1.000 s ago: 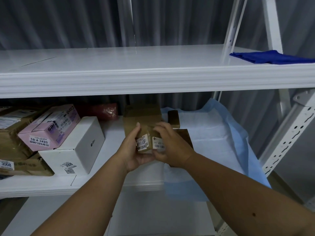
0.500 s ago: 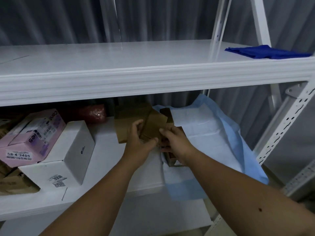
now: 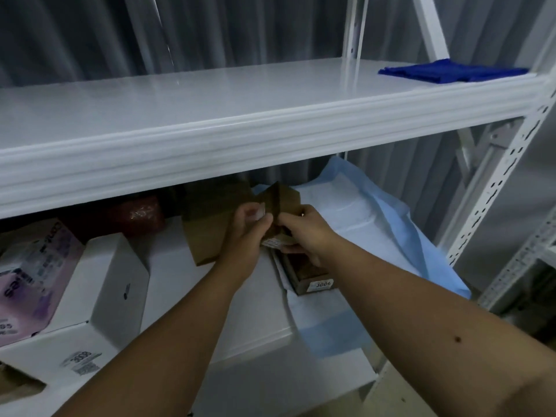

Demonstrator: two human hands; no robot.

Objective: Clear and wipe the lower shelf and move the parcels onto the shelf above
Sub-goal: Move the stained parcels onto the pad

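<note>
Both my hands, left and right, held a small brown parcel in a closed grip, raised above the lower shelf (under the upper shelf's lip). A blue cloth lay on that upper shelf, far right.

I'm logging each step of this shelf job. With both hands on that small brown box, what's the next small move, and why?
Probably lift the small brown box out and up onto the upper shelf. Both the left hand and right hand already grip it on the lower shelf, and the upper shelf holds only a blue cloth at its far right.
</note>
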